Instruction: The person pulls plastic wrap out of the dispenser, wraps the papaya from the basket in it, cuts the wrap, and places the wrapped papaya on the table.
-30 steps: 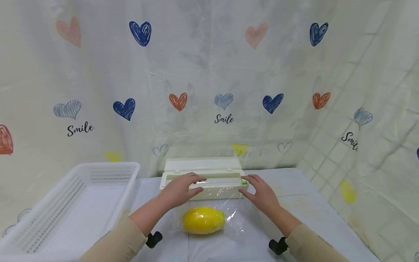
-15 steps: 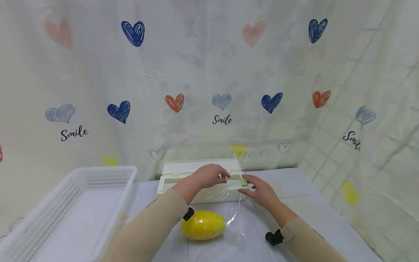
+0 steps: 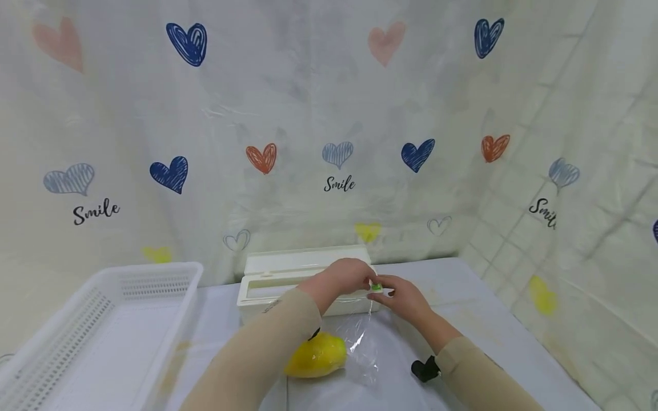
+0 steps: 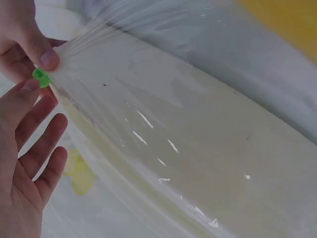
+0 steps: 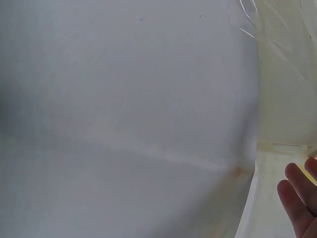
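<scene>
A cream cling film dispenser (image 3: pixel 252 311) lies along the table's back with its lid raised. At its right end my left hand (image 3: pixel 349 275) pinches a small green slide cutter (image 4: pixel 41 78) between thumb and index finger; its other fingers spread apart in the left wrist view. Beside it my right hand (image 3: pixel 406 299) pinches the gathered cling film (image 4: pixel 74 62) at the dispenser's corner, thumb on top. Clear film stretches over the dispenser's front and hangs toward a yellow oval fruit (image 3: pixel 316 357) with a greenish tip. My left sleeve partly covers the fruit.
A white plastic basket (image 3: pixel 192 291) with slotted sides stands on the left of the white-covered table (image 3: pixel 462 342). Behind the table hangs a curtain (image 3: pixel 293 85) printed with hearts. The dispenser's raised lid (image 3: pixel 303 258) leans close to it.
My left hand has moved right along the dispenser to its right end and now pinches the green slide cutter. The right hand stays at that end, its fingers closer together.
</scene>
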{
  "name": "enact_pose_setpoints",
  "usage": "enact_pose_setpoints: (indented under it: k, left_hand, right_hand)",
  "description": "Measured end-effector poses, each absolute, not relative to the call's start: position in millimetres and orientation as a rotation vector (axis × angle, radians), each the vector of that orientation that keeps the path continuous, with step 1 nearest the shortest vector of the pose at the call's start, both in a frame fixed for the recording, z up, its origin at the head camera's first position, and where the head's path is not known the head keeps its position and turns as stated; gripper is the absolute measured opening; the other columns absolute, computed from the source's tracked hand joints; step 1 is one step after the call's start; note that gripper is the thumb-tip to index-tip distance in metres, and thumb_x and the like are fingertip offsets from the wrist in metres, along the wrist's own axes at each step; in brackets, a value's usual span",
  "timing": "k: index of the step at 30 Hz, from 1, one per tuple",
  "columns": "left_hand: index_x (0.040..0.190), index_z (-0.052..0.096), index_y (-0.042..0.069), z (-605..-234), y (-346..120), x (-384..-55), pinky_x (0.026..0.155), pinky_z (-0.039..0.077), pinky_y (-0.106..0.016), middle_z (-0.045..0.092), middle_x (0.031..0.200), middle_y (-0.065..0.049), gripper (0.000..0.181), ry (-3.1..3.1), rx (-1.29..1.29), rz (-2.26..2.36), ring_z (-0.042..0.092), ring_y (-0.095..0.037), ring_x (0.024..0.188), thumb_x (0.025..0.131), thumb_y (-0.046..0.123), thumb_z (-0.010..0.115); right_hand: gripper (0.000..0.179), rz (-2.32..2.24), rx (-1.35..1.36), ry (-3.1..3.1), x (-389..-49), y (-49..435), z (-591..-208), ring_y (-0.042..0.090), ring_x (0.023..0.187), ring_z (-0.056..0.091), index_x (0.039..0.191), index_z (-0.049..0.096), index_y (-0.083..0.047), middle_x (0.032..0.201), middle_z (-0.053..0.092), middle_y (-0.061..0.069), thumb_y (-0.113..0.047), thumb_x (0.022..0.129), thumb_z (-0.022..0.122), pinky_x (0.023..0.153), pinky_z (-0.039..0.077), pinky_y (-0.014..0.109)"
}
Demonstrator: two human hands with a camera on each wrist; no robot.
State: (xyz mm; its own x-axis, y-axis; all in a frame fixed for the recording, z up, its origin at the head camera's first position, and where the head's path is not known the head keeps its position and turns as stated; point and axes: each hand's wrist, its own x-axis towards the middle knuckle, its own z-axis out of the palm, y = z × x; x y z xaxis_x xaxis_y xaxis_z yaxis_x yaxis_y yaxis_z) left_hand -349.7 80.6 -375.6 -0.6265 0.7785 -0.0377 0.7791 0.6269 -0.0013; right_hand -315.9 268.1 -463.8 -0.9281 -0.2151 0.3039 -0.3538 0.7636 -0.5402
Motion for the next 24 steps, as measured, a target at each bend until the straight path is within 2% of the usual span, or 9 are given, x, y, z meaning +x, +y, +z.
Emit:
enact_pose_setpoints:
  k: [5, 13, 19, 24]
  left_hand:
    - [0.124, 0.069, 0.036, -376.9, 85.1, -345.9, 0.082, 0.05, -0.024, 0.069, 0.103, 0.015, 0.031, 2.809, 1.375, -0.137, 0.062, -0.003, 0.094, 0.094, 0.031, 0.068]
    - [0.126, 0.067, 0.037, -377.4, 87.2, -344.6, 0.084, 0.05, -0.025, 0.069, 0.107, 0.015, 0.033, 2.83, 1.38, -0.207, 0.063, -0.006, 0.096, 0.097, 0.021, 0.064]
    - [0.118, 0.071, 0.036, -378.0, 88.6, -348.4, 0.084, 0.05, -0.025, 0.069, 0.102, 0.018, 0.027, 2.809, 1.364, -0.175, 0.062, -0.003, 0.094, 0.094, 0.027, 0.07]
    - [0.114, 0.074, 0.031, -377.3, 90.0, -349.4, 0.083, 0.049, -0.022, 0.07, 0.102, 0.016, 0.024, 2.774, 1.385, -0.105, 0.062, -0.003, 0.092, 0.091, 0.023, 0.073]
  right_hand:
    - [0.047, 0.936, 0.43, -2.74, -315.4, 266.4, -462.8, 0.027, 0.11, 0.064, 0.123, 0.07, -0.016, 0.125, 0.067, 0.003, -0.038, 0.083, 0.08, 0.084, 0.056, 0.039]
    - [0.04, 0.973, 0.434, -2.72, -314.8, 262.5, -461.3, 0.027, 0.109, 0.064, 0.119, 0.072, -0.017, 0.121, 0.069, 0.002, -0.033, 0.083, 0.081, 0.084, 0.056, 0.04]
    - [0.025, 0.907, 0.468, -2.739, -315.4, 262.3, -459.8, 0.025, 0.102, 0.064, 0.107, 0.072, -0.024, 0.106, 0.068, -0.005, -0.033, 0.085, 0.079, 0.083, 0.057, 0.037]
    - [0.017, 0.834, 0.465, -2.758, -314.0, 265.4, -458.7, 0.022, 0.097, 0.063, 0.097, 0.069, -0.029, 0.1, 0.066, -0.01, -0.037, 0.085, 0.078, 0.082, 0.055, 0.038]
